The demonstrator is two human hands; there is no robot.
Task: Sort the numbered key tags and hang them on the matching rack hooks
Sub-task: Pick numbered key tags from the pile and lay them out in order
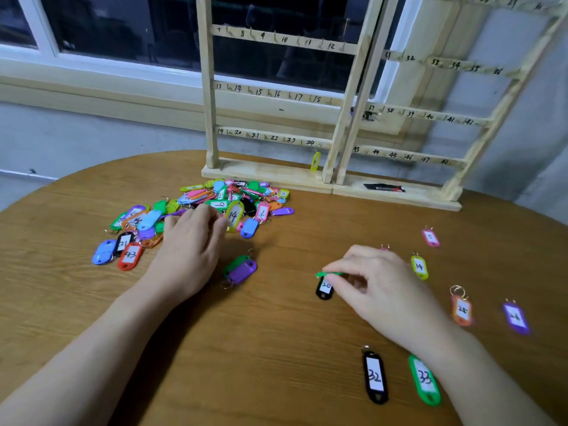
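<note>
— So where were your hands at that point?

— My right hand (368, 281) pinched a thin green tag (329, 274) by its edge, just above the black tag marked 20 (324, 289); I judged I was setting it among the tags already laid out singly. My left hand (192, 244) lay with fingers (212, 215) loosely straight at the edge of the pile of tags (215, 204), touching a yellow 14 (234, 216).

— Anything in the way?

— The wooden rack (270, 175) stood behind the pile on the bench (276, 348), one yellow tag hanging near hook 24 (315, 161). Tags 32 (375, 376) and 33 (424, 379) lay beside my right wrist, easy to brush.
</note>
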